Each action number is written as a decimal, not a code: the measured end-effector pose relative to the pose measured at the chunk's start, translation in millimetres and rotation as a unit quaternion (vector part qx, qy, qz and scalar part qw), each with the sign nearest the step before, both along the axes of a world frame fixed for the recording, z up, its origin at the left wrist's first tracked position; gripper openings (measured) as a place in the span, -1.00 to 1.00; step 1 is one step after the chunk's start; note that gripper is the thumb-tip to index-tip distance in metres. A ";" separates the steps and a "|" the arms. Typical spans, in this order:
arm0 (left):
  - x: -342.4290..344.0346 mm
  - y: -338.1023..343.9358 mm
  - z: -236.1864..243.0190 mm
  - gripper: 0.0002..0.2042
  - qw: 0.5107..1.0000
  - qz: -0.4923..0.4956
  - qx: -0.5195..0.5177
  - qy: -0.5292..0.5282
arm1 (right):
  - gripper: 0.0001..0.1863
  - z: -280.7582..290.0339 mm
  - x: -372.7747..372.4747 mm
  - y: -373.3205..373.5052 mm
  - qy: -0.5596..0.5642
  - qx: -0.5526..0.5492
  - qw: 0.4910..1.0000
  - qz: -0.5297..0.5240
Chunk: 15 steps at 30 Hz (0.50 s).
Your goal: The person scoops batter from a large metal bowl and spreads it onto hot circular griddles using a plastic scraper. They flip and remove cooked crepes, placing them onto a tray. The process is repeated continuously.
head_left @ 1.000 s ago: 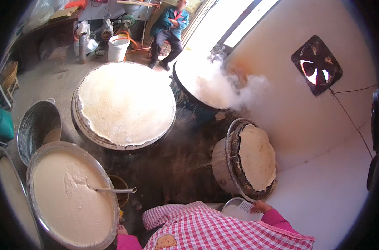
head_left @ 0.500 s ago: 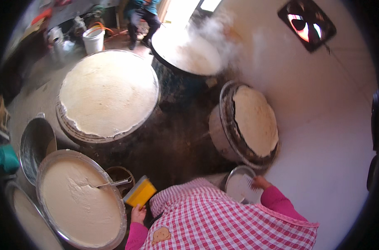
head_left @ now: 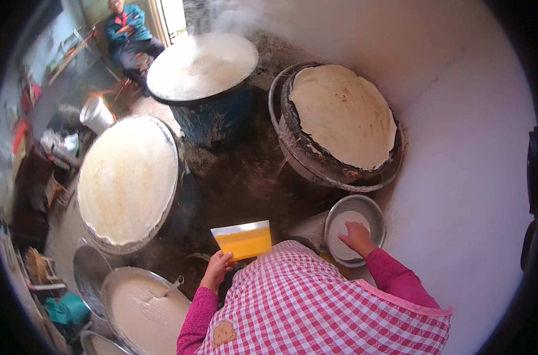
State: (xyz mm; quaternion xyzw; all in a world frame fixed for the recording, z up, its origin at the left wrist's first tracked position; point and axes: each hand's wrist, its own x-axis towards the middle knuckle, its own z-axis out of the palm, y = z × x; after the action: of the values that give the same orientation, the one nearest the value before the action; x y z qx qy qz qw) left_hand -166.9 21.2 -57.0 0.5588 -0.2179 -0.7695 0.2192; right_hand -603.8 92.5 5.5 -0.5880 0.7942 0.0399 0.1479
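My left hand (head_left: 217,270) grips a yellow scraper (head_left: 243,241) with a straight silver edge, held up in front of my checked apron (head_left: 304,302). Over at the right, my right hand (head_left: 358,238) reaches over a round metal bowl (head_left: 378,218) with something pale inside. Its fingers point into the bowl and look parted, and I see nothing between them. Beyond this bowl, a thin pale round sheet (head_left: 343,115) with dark ragged edges lies on a round griddle (head_left: 287,136).
Another pale sheet covers a round surface (head_left: 130,180) at the left. A steaming round pan (head_left: 204,65) stands farther back. Lower left is a wide basin of batter (head_left: 142,310) with a metal-handled utensil (head_left: 173,286). A seated person (head_left: 130,38) is at the back, near a white bucket (head_left: 97,115).
The view has swung right. My right hand has moved in over the bowl, and the white toothed thing it held no longer shows. My left hand still holds the scraper, now more level.
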 end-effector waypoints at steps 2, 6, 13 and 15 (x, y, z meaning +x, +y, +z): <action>-30.9 -33.7 33.5 -0.73 0.998 -0.050 -0.033 -0.035 | -0.36 7.5 26.0 -40.2 -0.107 -0.098 0.982 0.122; -119.4 -97.0 90.0 -0.73 0.986 -0.138 -0.089 -0.018 | -0.30 25.0 77.0 -97.8 -0.176 -0.221 0.903 0.324; -200.4 -123.5 124.3 -0.76 0.991 -0.120 -0.054 0.034 | -0.74 4.4 -80.1 -133.5 -0.337 -0.364 0.859 -0.124; -197.8 -118.8 121.9 -0.76 0.992 -0.113 -0.052 -0.018 | -0.71 -4.3 -166.5 -126.9 -0.258 -0.449 0.802 -0.298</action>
State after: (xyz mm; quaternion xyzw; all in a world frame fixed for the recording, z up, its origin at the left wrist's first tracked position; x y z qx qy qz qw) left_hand -364.7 -97.5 64.9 0.5322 -0.3229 -0.7670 0.1555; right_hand -770.3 -34.5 1.2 -0.3114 0.7921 -0.5200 0.0717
